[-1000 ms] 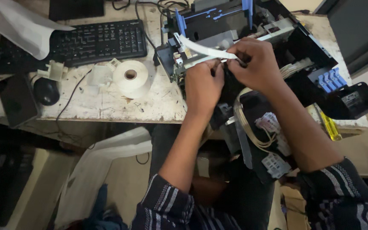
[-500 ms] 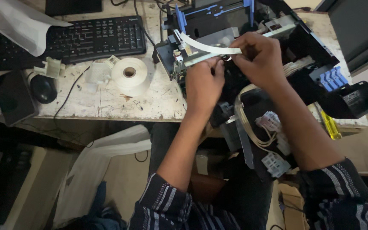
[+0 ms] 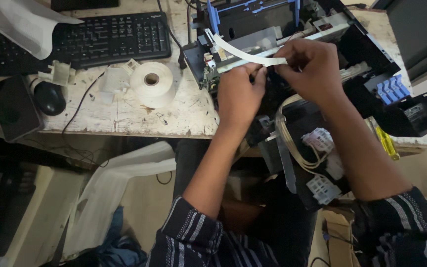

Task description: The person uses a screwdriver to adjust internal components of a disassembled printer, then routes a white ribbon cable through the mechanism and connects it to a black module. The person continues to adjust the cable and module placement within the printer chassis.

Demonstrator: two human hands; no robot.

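Left hand [image 3: 238, 94]: pinches the white ribbon cable [image 3: 245, 55] from below.
Right hand [image 3: 310, 64]: grips the cable's near end.
Printer [image 3: 352, 44]: opened, beneath both hands.

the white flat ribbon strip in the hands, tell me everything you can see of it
The white flat ribbon strip is thin, flexible and plastic-looking. It arcs from the opened printer, near its blue upright part, down and right across the chassis. The right hand pinches its free end; the left hand sits just beneath, fingertips at its underside. It looks unkinked, bowed, not flat.
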